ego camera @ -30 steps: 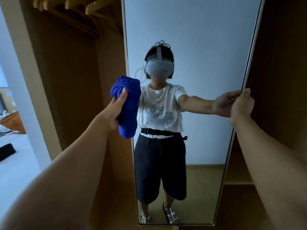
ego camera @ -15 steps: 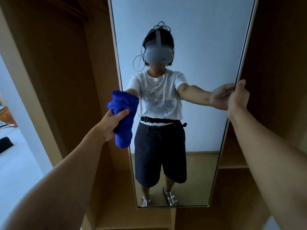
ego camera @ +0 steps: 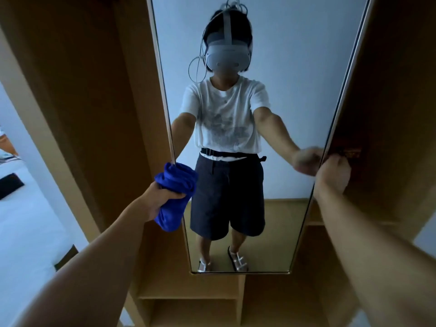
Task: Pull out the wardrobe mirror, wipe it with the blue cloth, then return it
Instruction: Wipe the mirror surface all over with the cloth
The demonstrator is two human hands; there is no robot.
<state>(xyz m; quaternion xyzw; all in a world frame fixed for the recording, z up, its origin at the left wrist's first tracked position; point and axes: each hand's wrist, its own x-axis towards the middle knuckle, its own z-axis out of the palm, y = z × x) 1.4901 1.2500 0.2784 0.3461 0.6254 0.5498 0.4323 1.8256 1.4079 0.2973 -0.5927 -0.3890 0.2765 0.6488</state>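
- Head view: wardrobe mirror [ego camera: 283, 90] upright, long axis vertical, facing the camera.
- Left hand [ego camera: 160, 197] fingers curled around bunched blue cloth [ego camera: 175, 194] at mirror's left edge.
- Right hand [ego camera: 332, 173] fingers curled, gripping right edge.

Light brown wooden wardrobe shelves [ego camera: 188, 297] sit low. At left, a white bed [ego camera: 21, 223] carries a flat black object [ego camera: 9, 185].

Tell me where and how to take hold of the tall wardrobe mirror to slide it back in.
Grip the tall, thin-framed wardrobe mirror by its long vertical side edges, coming in from the sides at about mid height. The glass face offers nothing to hold, and the narrow frame suits a pinch. The right hand already grips the right edge; the left hand holds the bunched blue cloth at the left edge.
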